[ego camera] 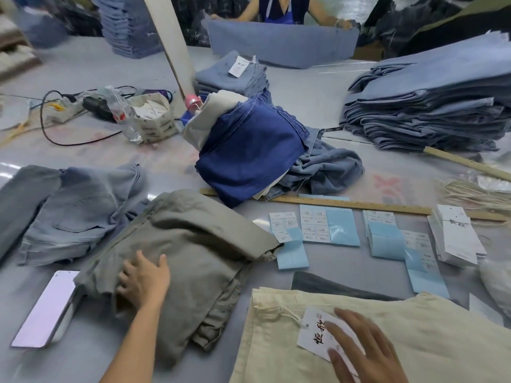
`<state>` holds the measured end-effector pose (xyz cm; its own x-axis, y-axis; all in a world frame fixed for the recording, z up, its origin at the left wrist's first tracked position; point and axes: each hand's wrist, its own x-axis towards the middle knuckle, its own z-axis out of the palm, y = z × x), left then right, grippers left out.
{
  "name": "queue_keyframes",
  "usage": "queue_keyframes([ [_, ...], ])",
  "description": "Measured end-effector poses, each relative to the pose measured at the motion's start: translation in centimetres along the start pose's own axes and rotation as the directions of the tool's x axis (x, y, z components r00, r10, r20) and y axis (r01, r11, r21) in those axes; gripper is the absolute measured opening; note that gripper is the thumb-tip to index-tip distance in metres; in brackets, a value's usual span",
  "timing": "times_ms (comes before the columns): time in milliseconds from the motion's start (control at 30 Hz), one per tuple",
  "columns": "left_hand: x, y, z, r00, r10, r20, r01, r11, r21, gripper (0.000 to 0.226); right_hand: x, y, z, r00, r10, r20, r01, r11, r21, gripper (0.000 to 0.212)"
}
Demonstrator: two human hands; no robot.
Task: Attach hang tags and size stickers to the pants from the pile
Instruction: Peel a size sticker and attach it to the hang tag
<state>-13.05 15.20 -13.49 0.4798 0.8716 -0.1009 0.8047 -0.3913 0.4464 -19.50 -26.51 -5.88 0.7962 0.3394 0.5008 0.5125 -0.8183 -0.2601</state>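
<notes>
Cream pants (414, 335) lie at the bottom right with a white hang tag (313, 331) tied on by a cord. My right hand (362, 346) lies flat with spread fingers on that tag. My left hand (143, 277) rests on folded olive-grey pants (193, 244) to the left, fingers relaxed over the cloth. Sheets of size stickers (329, 226) on light blue backing lie behind the cream pants. A stack of white hang tags (453, 239) sits at the right.
A phone (45, 308) lies at the left edge. Light blue jeans (80, 211) are behind it. A dark blue heap (249, 150) and a wooden ruler (345, 204) sit mid-table. A tall jeans stack (431, 106) stands at right. A person folds denim across the table.
</notes>
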Motion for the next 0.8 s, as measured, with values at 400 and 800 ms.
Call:
queue_keyframes([
  [400,-1.3,-0.6,-1.4,0.965,0.155,0.21,-0.191,0.968,0.165,0.061,6.2,1.7,1.8,0.983,-0.148,0.108,0.145,0.989,0.029,0.059],
  [800,8.9,22.1,4.9,0.824,0.202,0.529,0.409,0.434,-0.803,0.066,17.3,-4.2,10.0,0.694,0.587,0.418,-0.682,0.349,0.643,0.027],
])
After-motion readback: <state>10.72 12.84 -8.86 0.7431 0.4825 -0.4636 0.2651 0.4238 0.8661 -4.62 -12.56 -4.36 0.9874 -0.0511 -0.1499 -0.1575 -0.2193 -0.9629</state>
